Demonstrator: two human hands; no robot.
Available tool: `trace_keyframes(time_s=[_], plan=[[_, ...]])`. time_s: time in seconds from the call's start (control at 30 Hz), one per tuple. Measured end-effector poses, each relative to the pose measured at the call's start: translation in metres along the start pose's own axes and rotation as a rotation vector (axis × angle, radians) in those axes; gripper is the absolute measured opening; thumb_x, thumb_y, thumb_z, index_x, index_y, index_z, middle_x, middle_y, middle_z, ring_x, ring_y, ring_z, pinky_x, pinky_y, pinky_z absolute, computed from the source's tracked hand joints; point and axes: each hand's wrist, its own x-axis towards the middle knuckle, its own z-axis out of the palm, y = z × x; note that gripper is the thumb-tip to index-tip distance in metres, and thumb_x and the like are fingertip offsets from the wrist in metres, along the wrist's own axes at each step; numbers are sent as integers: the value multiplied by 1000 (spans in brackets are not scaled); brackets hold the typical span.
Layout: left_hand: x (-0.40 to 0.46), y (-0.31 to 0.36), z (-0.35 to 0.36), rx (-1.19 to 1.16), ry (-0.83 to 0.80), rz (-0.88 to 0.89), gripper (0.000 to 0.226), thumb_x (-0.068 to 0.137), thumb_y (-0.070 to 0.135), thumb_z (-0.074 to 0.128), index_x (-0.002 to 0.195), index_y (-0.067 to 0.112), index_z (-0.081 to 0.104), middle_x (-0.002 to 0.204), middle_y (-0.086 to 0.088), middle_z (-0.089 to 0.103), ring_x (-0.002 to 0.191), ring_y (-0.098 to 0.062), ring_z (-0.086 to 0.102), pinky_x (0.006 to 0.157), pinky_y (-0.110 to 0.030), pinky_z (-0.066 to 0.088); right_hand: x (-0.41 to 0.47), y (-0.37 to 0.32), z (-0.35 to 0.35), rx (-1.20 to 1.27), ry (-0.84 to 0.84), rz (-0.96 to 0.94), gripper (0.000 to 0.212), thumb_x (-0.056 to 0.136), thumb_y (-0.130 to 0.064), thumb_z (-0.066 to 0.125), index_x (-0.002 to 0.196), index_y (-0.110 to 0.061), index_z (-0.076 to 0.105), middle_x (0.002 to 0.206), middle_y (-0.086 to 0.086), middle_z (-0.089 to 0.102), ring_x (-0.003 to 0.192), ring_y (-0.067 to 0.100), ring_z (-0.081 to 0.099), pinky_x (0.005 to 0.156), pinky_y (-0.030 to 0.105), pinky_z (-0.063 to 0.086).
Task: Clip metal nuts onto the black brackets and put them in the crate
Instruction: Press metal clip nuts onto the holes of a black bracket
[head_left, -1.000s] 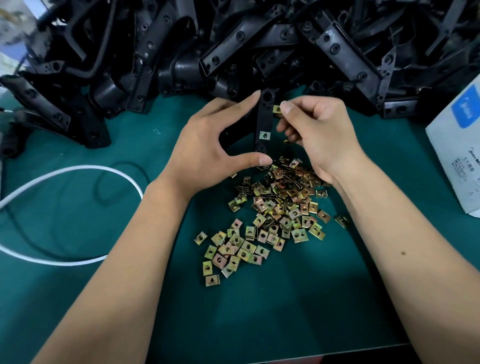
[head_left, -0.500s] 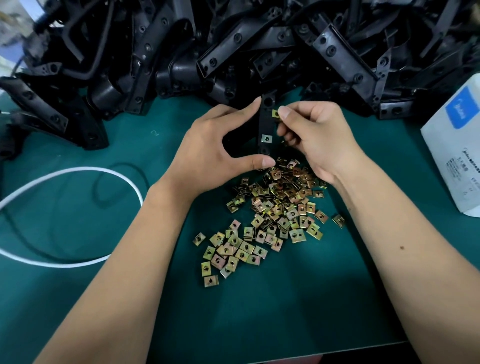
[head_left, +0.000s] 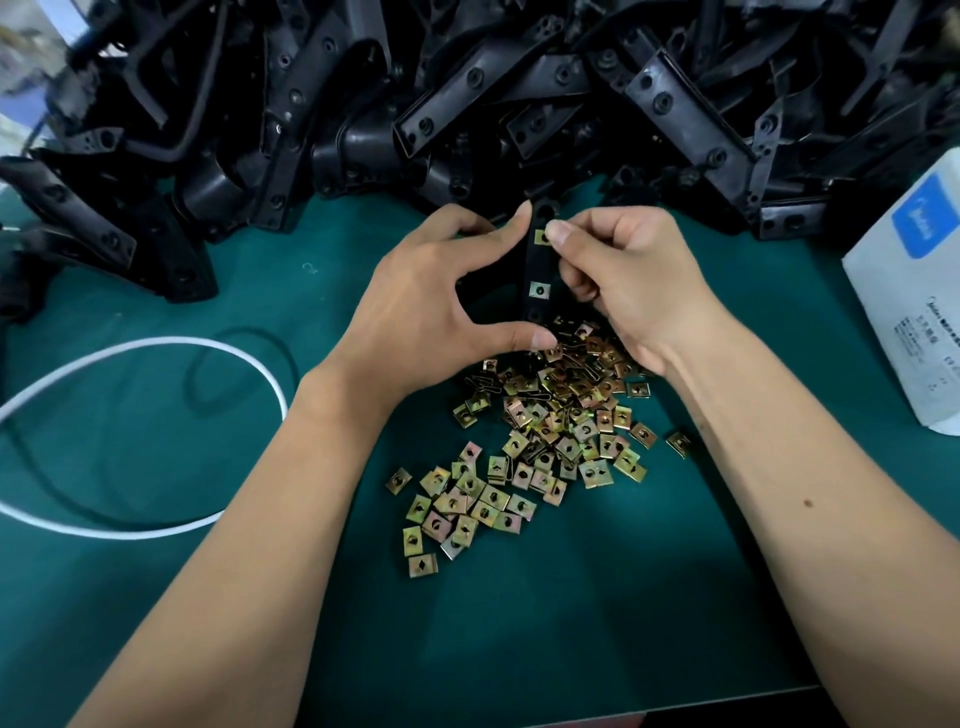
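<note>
A green mat (head_left: 519, 613) covers the table, running from the near edge to the far side. Across the far side lies a big heap of black brackets (head_left: 467, 93), piled over one another at all angles, their screw holes showing. At the right edge stands a white box (head_left: 914, 306) with a blue label, tilted against the heap's end. On the left a white cable (head_left: 156, 525) curls in a loop on the mat, with a black cable (head_left: 244, 338) looping just beside it.

In the middle of the mat, near the person's wrists, sits a pile of brass-coloured nuts (head_left: 540, 436), thick at the far end and thinning to a loose scatter toward the near left.

Above the pile's far end the left hand (head_left: 441, 306) grips one bracket (head_left: 535, 270) end to end, forefinger on its top and thumb under its bottom, holding it upright. One nut (head_left: 539, 291) is already clipped on the bracket's lower half. The right hand (head_left: 628, 280) pinches a second nut (head_left: 542, 237) between thumb and forefinger, pressing it onto the bracket's upper part from the right edge; its other fingers are curled in behind. No crate is in view.
</note>
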Motion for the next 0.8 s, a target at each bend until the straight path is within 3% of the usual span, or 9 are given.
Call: trace_keyframes(time_s=[0.13,0.3,0.4,0.47,0.57,0.63,0.7,0.8], plan=[[0,2,0,52,20,-11,100,65,75,75,152,33,49,127,4,57,118,-13,57,104,-39,50,-3,-2,5,-96,54,-25,26,100,-20,65,75,-17,71,58,-6,58,57,7,48,59,24,42],[3,9,-2,90,81,10,101,67,79,71,154,33,47,130,4,56,121,-10,54,106,-22,41,-12,-13,14,-144,189,-135,17,98,-22,66,86,-15,76,73,-11,66,71,-1,56,70,22,48],[7,25,-4,100,93,52,100,69,76,72,154,27,48,133,-2,56,126,-17,54,111,-28,41,-28,-21,9,-64,193,-115,4,95,-22,72,91,-22,72,67,-20,64,68,-5,59,69,19,49],[15,44,-3,121,79,104,100,70,74,73,154,25,48,134,-4,57,127,-21,54,111,-37,43,-44,-29,-4,-81,249,-120,5,92,-23,74,93,-25,70,66,-17,65,67,-2,60,68,23,52],[32,91,8,135,46,225,95,75,73,73,153,25,49,135,-6,56,127,-25,53,109,-44,45,-65,-48,-39,-83,443,-173,8,92,-22,74,87,-22,68,67,-16,62,66,1,57,66,30,50],[45,134,25,122,15,328,87,80,67,71,151,22,52,136,-7,56,127,-27,53,108,-45,45,-83,-59,-72,-15,602,-173,7,93,-19,73,94,-17,67,75,-14,62,72,4,58,71,34,53],[57,183,50,102,-15,440,78,82,54,73,149,19,54,135,-7,57,126,-27,54,106,-45,45,-108,-66,-110,78,730,-186,12,95,-13,71,106,-9,67,82,-6,68,76,7,64,73,33,57],[61,256,93,-12,-91,565,69,82,40,72,147,19,57,132,-6,58,123,-25,56,105,-41,44,-162,-66,-170,111,898,-289,9,98,-2,62,105,-1,68,78,-3,71,75,9,65,70,29,55]])
